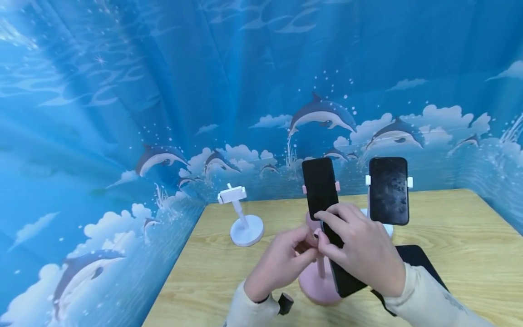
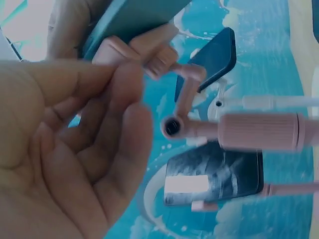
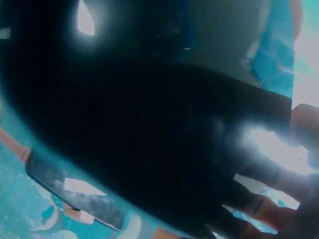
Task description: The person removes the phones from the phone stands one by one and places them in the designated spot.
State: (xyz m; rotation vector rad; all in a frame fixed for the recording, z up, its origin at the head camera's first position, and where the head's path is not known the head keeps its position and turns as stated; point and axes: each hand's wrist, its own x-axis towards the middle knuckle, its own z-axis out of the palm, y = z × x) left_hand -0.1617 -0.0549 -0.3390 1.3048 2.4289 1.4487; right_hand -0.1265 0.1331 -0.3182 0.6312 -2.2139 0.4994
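In the head view my right hand (image 1: 361, 245) holds a black phone (image 1: 348, 278) slantwise over a pink phone stand (image 1: 318, 288), its fingers along the phone's upper end. My left hand (image 1: 279, 259) is at the head of that stand, thumb and fingers curled together. The left wrist view has those fingers pinching the end of the pink clamp (image 2: 113, 52), right against the phone (image 2: 132, 22). Beneath the clamp, the jointed pink arm (image 2: 187, 99) leads to a ribbed post (image 2: 259, 132). A dark phone surface (image 3: 149, 114) fills most of the right wrist view.
Behind my hands another phone (image 1: 320, 184) sits in pink clips. To its right, a white stand grips a phone (image 1: 389, 193). At left a white stand (image 1: 247, 230) bears no phone. A black flat object (image 1: 421, 261) lies by my right forearm on the wooden table (image 1: 196, 272).
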